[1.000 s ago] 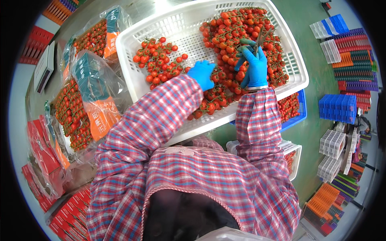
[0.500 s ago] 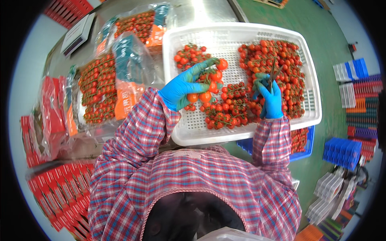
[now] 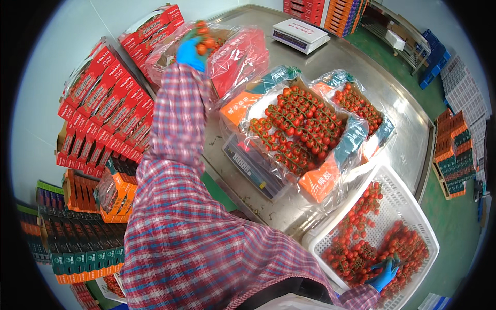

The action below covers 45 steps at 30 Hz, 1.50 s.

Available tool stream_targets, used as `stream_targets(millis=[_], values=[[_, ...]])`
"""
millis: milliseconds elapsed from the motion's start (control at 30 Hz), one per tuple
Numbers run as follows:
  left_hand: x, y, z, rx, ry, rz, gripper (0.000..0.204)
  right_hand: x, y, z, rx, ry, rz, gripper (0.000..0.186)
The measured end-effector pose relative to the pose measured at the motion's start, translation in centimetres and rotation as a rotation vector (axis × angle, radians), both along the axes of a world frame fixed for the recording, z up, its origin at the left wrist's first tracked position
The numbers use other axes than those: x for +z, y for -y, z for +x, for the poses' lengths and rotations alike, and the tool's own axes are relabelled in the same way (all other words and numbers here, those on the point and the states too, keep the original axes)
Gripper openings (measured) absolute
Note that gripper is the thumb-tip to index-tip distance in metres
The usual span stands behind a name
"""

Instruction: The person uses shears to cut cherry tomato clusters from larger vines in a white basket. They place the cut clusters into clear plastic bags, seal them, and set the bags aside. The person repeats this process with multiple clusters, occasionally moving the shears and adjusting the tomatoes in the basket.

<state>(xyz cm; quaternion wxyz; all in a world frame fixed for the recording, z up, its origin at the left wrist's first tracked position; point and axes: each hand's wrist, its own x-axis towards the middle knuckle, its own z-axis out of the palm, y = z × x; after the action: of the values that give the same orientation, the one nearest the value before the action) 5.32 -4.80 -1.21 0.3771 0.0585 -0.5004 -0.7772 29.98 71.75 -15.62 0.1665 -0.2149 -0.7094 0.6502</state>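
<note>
My left hand [image 3: 190, 55], in a blue glove, is stretched far left, closed on a bunch of large vine tomatoes [image 3: 206, 43]. It hangs over a red carton in clear film [image 3: 238, 58], in which more tomatoes partly show. My right hand [image 3: 383, 277], gloved too, rests low in the white perforated crate [image 3: 427, 227] among bunches of small red cherry tomatoes [image 3: 356, 248]. Its fingers are bent around scissors [image 3: 404, 262], whose blades barely show against the fruit.
A film-lined open carton of cherry tomatoes [image 3: 305, 126] sits on a scale [image 3: 253, 166], with a second carton [image 3: 364, 111] behind. Another white scale [image 3: 300, 35] stands farther back on the steel table [image 3: 356, 64]. Red cartons [image 3: 98, 108] are stacked at left.
My view has swung left. My left hand has carried the large tomatoes from above the crate to the red carton. My right hand stays in the crate.
</note>
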Motion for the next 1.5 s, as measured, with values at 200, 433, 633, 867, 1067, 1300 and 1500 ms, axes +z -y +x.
stream_targets(millis=[200,433,633,867,1067,1300,1500], values=[[-4.9,17.3,-3.2,0.283,0.551,0.100,0.038,-0.7,-0.3,-0.3,-0.221,0.024,0.078,0.034],[1.4,0.9,0.9,-0.274,0.139,-0.083,0.046,0.7,-0.5,-0.4,-0.175,-0.029,0.045,0.031],[-5.2,-37.7,5.0,-1.566,-0.150,-1.297,0.049,1.2,-0.9,-0.1,-0.293,-0.182,-0.017,0.033],[-20.8,-65.6,11.5,-1.557,0.113,-1.771,0.066,1.2,-0.8,0.2,-0.389,-0.144,-0.152,0.030],[-24.4,-66.8,11.0,-1.803,0.524,-1.086,0.055,1.3,-1.0,0.5,-0.323,-0.247,-0.252,0.032],[-15.2,-57.4,10.7,-2.247,0.759,0.429,0.065,1.3,-0.7,0.8,-0.221,-0.290,-0.251,0.031],[-7.8,-47.0,11.5,-1.805,0.657,-0.033,0.058,0.7,0.0,1.8,-0.175,-0.073,-0.252,0.035]])
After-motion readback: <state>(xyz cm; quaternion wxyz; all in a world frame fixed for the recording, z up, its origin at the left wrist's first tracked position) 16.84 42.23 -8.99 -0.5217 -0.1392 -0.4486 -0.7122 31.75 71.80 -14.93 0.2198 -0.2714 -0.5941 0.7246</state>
